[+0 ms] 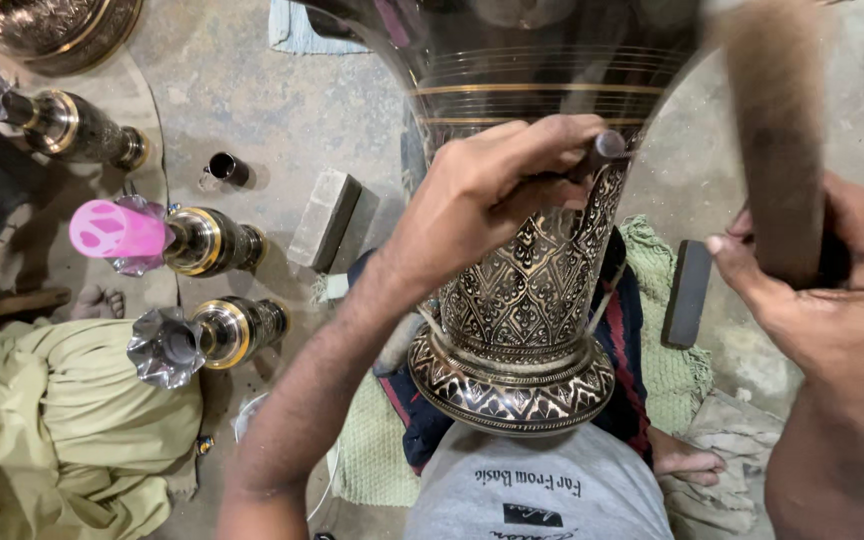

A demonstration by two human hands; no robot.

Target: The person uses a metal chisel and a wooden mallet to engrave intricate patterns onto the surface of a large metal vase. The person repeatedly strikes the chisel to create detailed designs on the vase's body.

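Overhead, head view only. Left hand (492, 190) is closed in a fist around one dark chisel-like punch (604, 152), whose blunt end sticks out to the right of the knuckles; its working tip is hidden under the fingers, against the wall of one large engraved brass vase (522, 300). The vase lies tilted in the lap, its foot ring just below the left wrist and its wide mouth running out of frame above the fist. Dark surface, bright cut floral pattern, gold bands above the grip.

Right hand (832, 290) is wrapped tight around one wooden mallet (777, 140), raised and motion-blurred, well to the right of the punch and apart from it.

Count of other items:
- Three smaller engraved brass vases (217, 240) lying on their sides far left of the left forearm, each with a wrapped or capped mouth.
- Two rectangular blocks: one grey (322, 218) left of the fist, one dark (687, 292) between the vase and the right hand.
- One small metal cup (227, 168) near the grey block.
- One green towel (667, 370) under the vase foot.
- One bare foot (687, 462) below the right hand.
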